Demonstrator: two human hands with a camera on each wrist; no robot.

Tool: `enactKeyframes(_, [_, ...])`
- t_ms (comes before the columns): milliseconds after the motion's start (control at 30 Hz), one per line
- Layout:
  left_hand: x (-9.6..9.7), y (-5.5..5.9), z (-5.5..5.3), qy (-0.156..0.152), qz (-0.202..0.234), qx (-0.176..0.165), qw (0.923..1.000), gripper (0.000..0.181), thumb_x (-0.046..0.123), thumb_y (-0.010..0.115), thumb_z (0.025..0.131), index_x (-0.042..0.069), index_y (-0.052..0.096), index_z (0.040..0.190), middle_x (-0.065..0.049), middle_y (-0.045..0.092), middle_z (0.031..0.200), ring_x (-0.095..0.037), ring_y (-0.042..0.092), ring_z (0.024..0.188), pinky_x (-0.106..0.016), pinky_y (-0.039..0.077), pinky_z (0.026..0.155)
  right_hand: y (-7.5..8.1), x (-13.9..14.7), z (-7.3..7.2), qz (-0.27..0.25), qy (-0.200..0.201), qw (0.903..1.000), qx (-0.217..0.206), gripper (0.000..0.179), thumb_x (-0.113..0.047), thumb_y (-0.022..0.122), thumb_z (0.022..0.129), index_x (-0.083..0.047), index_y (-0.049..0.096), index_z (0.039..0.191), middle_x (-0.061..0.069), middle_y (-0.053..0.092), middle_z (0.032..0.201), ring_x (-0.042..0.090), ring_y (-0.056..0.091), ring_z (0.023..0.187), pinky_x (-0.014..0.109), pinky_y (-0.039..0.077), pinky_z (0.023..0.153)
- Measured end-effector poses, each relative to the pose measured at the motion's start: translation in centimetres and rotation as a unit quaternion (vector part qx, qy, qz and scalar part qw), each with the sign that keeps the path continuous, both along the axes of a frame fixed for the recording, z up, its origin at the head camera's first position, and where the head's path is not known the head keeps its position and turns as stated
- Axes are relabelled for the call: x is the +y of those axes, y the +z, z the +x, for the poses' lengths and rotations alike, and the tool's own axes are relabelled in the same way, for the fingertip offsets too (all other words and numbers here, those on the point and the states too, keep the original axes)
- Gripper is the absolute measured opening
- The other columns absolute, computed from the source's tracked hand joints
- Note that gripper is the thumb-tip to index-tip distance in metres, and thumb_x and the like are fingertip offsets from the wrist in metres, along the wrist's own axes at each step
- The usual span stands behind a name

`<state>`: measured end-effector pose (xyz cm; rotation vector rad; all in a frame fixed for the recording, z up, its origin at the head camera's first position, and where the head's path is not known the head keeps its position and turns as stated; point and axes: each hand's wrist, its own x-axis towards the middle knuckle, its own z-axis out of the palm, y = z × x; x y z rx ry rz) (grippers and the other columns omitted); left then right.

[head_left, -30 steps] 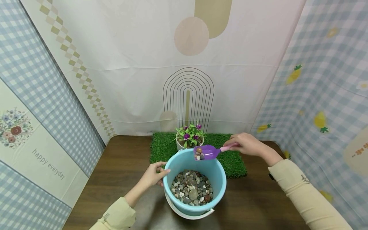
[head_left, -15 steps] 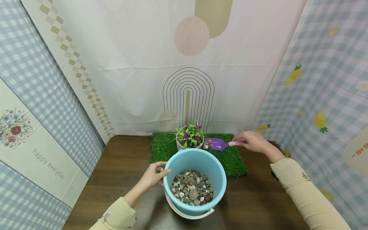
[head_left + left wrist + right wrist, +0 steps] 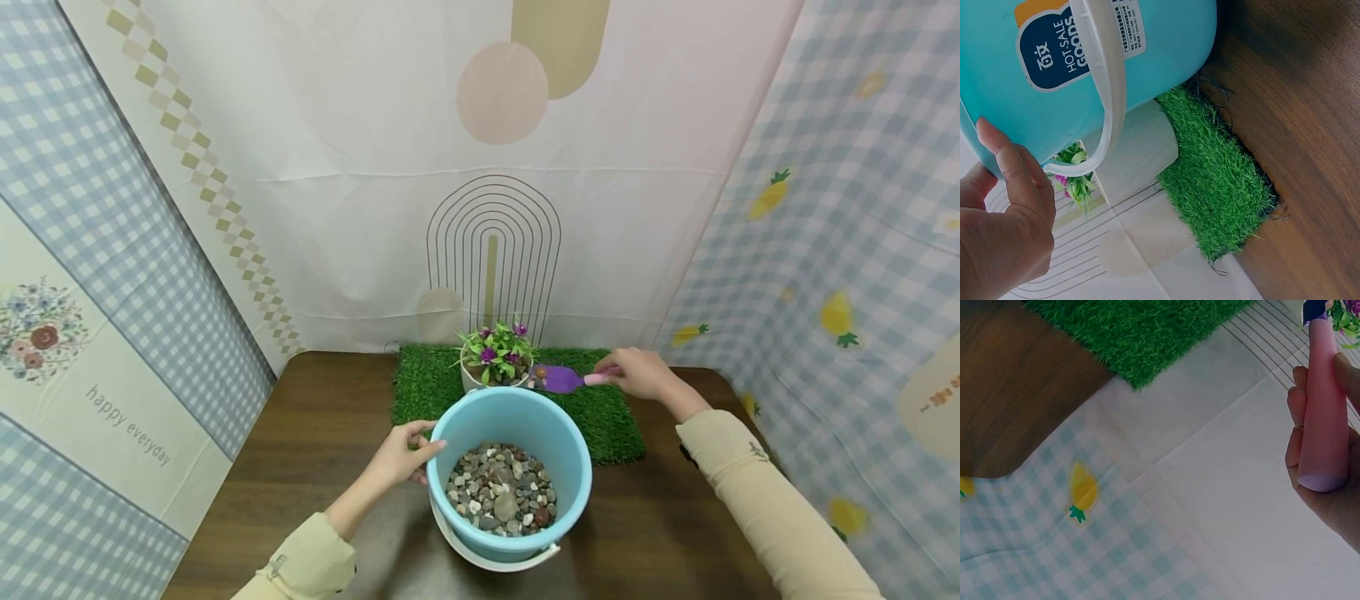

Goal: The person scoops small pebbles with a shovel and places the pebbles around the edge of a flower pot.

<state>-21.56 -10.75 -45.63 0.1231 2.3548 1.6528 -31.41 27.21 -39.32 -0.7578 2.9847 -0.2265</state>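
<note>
My left hand [image 3: 405,455] pinches the rim of a light blue bucket [image 3: 573,454] between thumb and fingers. Pebbles [image 3: 501,492] of grey, white and brown cover the bucket's bottom. In my right hand [image 3: 637,372] is a small purple shovel [image 3: 561,379], gripped by its pink handle [image 3: 1324,412]. A few stones sit at the blade's tip, which is right at the rim of a white flower pot [image 3: 470,382]. Green leaves and purple flowers [image 3: 491,346] fill the pot. The bucket hides the lower part of the pot.
Under the pot lies a mat of artificial grass [image 3: 600,425] on the dark wooden table [image 3: 322,417]. The bucket's white handle [image 3: 1113,75] hangs down at its side. Printed cloths [image 3: 360,250] hang behind and at both sides.
The shovel has gone from over the bucket's far rim to the right side of the flower pot, then tipped and moved slightly left to its rim. My left hand has stayed on the bucket.
</note>
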Motion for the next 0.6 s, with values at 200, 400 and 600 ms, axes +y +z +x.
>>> enactKeyframes(200, [-0.1,0.0,0.0,0.000,0.004,0.001,1.0000,0.047,0.011,0.062,0.091,-0.009,0.047,0.132,-0.018,0.064,0.086,-0.012,0.063,0.052,-0.035,0.061,0.051,0.1,-1.7,-0.9,0.014,-0.011,0.9998,-0.002,0.018,-0.006,0.064,0.087,-0.005,0.072,0.104,0.014,0.071,0.100,0.033,0.066,0.090,0.047,0.058,0.071])
enactKeyframes(400, [-0.3,-0.1,0.0,-0.003,0.007,0.000,1.0000,0.047,0.011,0.061,0.091,-0.009,0.047,0.132,-0.021,0.064,0.088,-0.012,0.062,0.052,-0.040,0.062,0.054,0.9,-3.6,-2.2,0.055,-0.026,0.9981,0.010,0.017,-0.005,0.062,0.089,-0.005,0.073,0.102,0.014,0.071,0.100,0.033,0.066,0.091,0.048,0.058,0.076])
enactKeyframes(600, [-0.4,-0.1,-0.1,-0.007,0.008,0.001,0.9999,0.048,0.011,0.062,0.091,-0.008,0.047,0.132,-0.022,0.064,0.088,-0.013,0.063,0.053,-0.037,0.061,0.052,2.1,-5.1,-3.3,0.097,-0.018,0.9947,0.029,0.017,-0.023,0.065,0.089,-0.010,0.076,0.087,0.005,0.071,0.080,0.021,0.063,0.068,0.037,0.055,0.061])
